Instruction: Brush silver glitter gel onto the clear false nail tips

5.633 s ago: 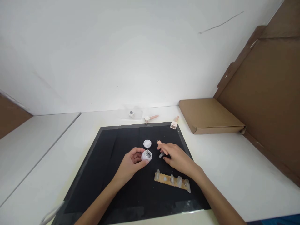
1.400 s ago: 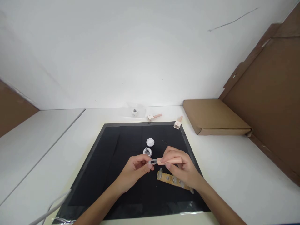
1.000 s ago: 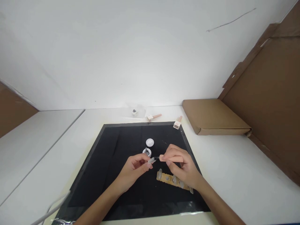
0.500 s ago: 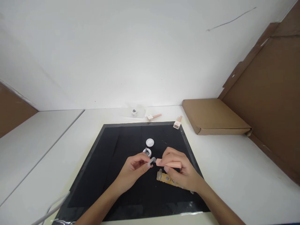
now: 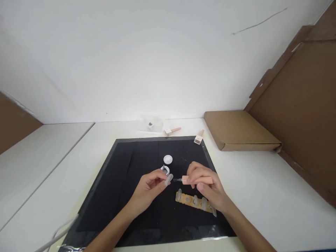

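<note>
Between thumb and fingers, my left hand pinches a translucent grey nail tip. My right hand grips the peach handle of a small brush; its dark bristles point left, a short gap from the nail tip. Below my right hand lies a yellowish strip carrying several similar nail tips, one end partly beside my wrist. Just behind my left fingers stands an open white jar with grey contents, and a round white lid lies behind it.
A black mat lies under both hands. Behind it are two small bottles with peach handles and a clear piece holding a small grey item. A flat cardboard box sits at right; a white cable runs at lower left.
My right hand has moved right with the brush, away from the nail tip, uncovering the bristles and more of the strip. The nail tip has turned in my left hand.
</note>
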`<action>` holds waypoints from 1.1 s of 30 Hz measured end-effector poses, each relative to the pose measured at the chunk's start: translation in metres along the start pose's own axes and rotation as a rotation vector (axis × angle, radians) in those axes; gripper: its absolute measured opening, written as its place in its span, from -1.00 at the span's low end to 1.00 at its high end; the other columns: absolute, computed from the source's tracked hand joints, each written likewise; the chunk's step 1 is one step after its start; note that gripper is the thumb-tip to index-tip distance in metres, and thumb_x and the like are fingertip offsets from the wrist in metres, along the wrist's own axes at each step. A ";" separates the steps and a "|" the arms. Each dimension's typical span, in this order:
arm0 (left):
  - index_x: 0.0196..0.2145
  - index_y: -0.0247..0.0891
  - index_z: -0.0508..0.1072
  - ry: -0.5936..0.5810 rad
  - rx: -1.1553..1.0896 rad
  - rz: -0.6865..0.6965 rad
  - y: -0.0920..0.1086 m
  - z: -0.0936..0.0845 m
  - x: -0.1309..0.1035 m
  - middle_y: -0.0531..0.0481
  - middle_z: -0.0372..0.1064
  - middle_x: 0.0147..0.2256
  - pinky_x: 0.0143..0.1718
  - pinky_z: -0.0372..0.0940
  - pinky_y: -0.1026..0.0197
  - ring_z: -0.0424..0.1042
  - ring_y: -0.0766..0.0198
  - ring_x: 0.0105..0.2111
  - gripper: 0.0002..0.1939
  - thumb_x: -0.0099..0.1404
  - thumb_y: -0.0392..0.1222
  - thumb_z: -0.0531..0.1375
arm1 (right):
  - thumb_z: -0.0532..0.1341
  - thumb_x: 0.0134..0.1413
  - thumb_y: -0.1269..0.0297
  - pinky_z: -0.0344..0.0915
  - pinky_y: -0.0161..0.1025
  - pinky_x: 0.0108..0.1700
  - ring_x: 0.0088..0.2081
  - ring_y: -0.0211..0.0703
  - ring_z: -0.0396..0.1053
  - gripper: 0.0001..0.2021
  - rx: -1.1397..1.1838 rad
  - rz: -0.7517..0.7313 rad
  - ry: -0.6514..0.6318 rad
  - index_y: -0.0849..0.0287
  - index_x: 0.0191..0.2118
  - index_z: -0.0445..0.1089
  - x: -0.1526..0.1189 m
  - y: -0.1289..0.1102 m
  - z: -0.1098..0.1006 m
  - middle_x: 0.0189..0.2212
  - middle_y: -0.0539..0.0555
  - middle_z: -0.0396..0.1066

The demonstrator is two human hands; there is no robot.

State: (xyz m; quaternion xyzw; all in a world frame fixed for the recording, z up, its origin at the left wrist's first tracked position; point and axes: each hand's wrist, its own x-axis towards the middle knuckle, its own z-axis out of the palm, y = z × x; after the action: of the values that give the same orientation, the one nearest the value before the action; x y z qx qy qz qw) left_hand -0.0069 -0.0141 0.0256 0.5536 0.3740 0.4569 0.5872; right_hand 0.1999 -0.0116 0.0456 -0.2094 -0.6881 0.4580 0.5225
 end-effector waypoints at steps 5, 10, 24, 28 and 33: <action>-0.43 -0.30 0.55 -0.034 0.014 -0.001 0.000 0.002 0.001 -0.02 0.33 -0.45 -0.33 0.18 0.24 0.29 0.31 -0.40 -0.84 0.16 -0.14 0.27 | 0.11 0.24 0.20 0.25 -0.24 -0.34 -0.41 -0.21 0.30 -0.76 0.028 0.029 -0.089 0.15 -0.31 0.49 0.000 -0.002 0.004 -0.45 0.06 0.36; -0.44 -0.29 0.55 -0.062 0.028 0.033 0.000 0.002 0.001 -0.02 0.32 -0.46 -0.34 0.18 0.22 0.28 0.30 -0.41 -0.82 0.17 -0.12 0.25 | 0.10 0.24 0.26 0.29 -0.24 -0.33 -0.40 -0.21 0.31 -0.78 -0.056 0.014 -0.111 0.17 -0.29 0.48 0.000 -0.001 0.005 -0.41 0.08 0.38; -0.46 -0.30 0.56 -0.033 0.071 0.064 0.002 0.000 -0.002 -0.03 0.32 -0.48 -0.35 0.16 0.22 0.28 0.29 -0.41 -0.80 0.16 -0.11 0.27 | 0.09 0.25 0.28 0.26 -0.26 -0.35 -0.42 -0.21 0.28 -0.78 -0.094 0.003 0.044 0.11 -0.32 0.47 0.002 -0.002 -0.001 -0.49 0.02 0.34; -0.45 -0.30 0.55 -0.034 0.085 0.089 0.003 0.001 -0.001 -0.03 0.32 -0.47 -0.36 0.17 0.23 0.29 0.30 -0.42 -0.81 0.17 -0.11 0.25 | 0.10 0.24 0.24 0.27 -0.24 -0.36 -0.43 -0.21 0.30 -0.78 -0.014 -0.012 -0.049 0.13 -0.31 0.48 0.001 -0.004 0.002 -0.46 0.05 0.37; -0.44 -0.30 0.56 -0.050 0.119 0.108 0.003 0.003 -0.001 -0.05 0.34 -0.45 -0.36 0.19 0.23 0.31 0.29 -0.42 -0.82 0.18 -0.14 0.24 | 0.11 0.22 0.34 0.29 -0.26 -0.35 -0.41 -0.23 0.31 -0.81 -0.083 -0.003 -0.115 0.15 -0.28 0.48 0.000 -0.005 0.004 -0.43 0.06 0.37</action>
State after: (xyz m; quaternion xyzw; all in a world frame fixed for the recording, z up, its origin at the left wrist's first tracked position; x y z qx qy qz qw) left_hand -0.0049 -0.0155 0.0289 0.6182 0.3554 0.4507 0.5371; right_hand 0.1969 -0.0153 0.0496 -0.2032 -0.7357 0.4395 0.4736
